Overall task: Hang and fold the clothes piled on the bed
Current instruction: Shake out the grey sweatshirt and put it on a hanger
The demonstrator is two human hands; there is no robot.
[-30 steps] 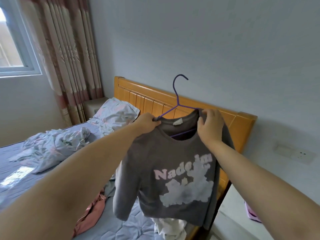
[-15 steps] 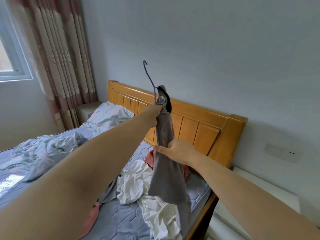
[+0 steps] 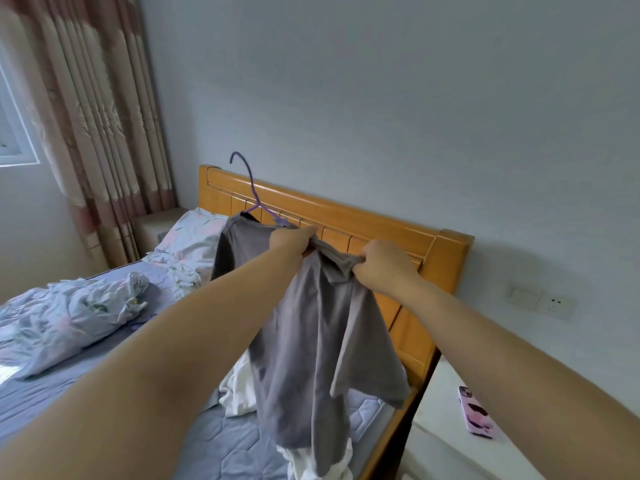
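Left hand (image 3: 290, 238), right hand (image 3: 384, 268) gripping grey shirt (image 3: 311, 341)

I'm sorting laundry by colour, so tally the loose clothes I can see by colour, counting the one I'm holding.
Grey: 1, the grey shirt on the purple hanger, held up by the left hand and right hand.
White: 1, the white garment crumpled on the bed.
Total: 2.

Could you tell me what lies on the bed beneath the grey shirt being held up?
White clothing shows on the mattress below the grey shirt; whatever lies directly behind the shirt is covered.
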